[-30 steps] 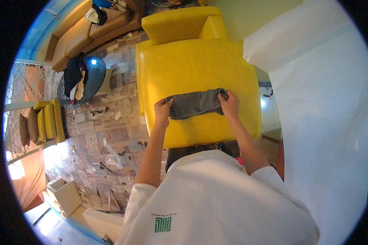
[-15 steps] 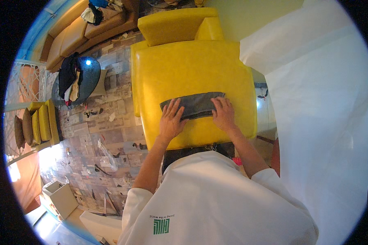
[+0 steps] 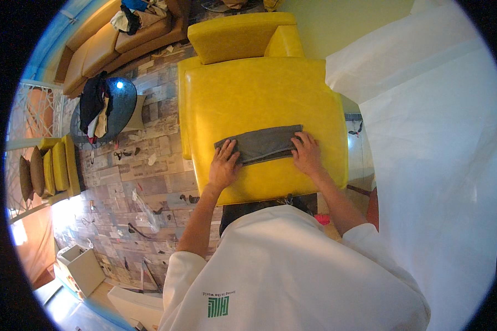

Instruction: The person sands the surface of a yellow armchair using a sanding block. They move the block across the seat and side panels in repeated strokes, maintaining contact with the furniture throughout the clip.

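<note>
A dark grey folded cloth (image 3: 265,144) lies as a long narrow strip across the yellow padded seat (image 3: 259,94) in front of me. At its left end rests my left hand (image 3: 224,165), fingers stretched over the fabric and slightly apart. My right hand (image 3: 307,153) is at the right end, its fingers bent and closed on the cloth's edge. The middle of the strip shows between my hands, with layered folds along its near side.
Beyond the seat rises a yellow backrest (image 3: 243,37). White sheeting (image 3: 436,149) hangs on the right. Leftward, a dark round table (image 3: 124,107) carries clothes, a brown sofa (image 3: 99,52) stands farther off, and scraps litter the patterned floor (image 3: 160,149).
Both hands have moved outward along the cloth to its ends, uncovering more of its middle. My right fingers have drawn in from lying spread. The cloth looks flatter and slightly shifted.
</note>
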Available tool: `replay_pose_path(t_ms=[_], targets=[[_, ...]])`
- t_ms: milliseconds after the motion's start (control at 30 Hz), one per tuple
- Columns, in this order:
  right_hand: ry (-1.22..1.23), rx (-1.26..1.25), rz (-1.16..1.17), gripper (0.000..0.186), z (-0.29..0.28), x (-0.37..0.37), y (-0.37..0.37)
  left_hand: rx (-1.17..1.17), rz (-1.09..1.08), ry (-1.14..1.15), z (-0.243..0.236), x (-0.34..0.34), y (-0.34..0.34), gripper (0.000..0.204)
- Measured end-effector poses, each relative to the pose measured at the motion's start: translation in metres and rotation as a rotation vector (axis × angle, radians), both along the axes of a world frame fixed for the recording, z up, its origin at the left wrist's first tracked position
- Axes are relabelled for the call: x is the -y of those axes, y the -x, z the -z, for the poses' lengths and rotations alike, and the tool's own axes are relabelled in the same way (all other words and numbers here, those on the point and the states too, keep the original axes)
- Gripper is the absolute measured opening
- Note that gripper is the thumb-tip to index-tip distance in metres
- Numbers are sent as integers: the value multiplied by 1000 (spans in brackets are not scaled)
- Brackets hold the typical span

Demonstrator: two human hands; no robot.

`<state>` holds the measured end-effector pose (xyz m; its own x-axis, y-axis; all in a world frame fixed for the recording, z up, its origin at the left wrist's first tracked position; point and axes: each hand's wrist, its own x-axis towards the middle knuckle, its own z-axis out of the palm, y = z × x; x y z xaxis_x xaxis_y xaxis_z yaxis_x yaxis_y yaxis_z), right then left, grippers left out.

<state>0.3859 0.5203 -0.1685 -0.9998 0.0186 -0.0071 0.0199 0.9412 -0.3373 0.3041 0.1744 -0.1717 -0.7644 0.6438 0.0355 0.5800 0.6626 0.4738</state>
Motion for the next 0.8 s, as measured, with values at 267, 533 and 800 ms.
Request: replay_pose_path(t_ms=[267,533,800], targets=[[175,-97,24,18,-18,-14,27,39,-63,-169,-29,0,20,18],[479,-5,341,24,-43,-21,92,573,-619,-455,-15,-6,93,34],[144,45,459,65,0,0,120,842,-867,-754,56,-7,121,41]])
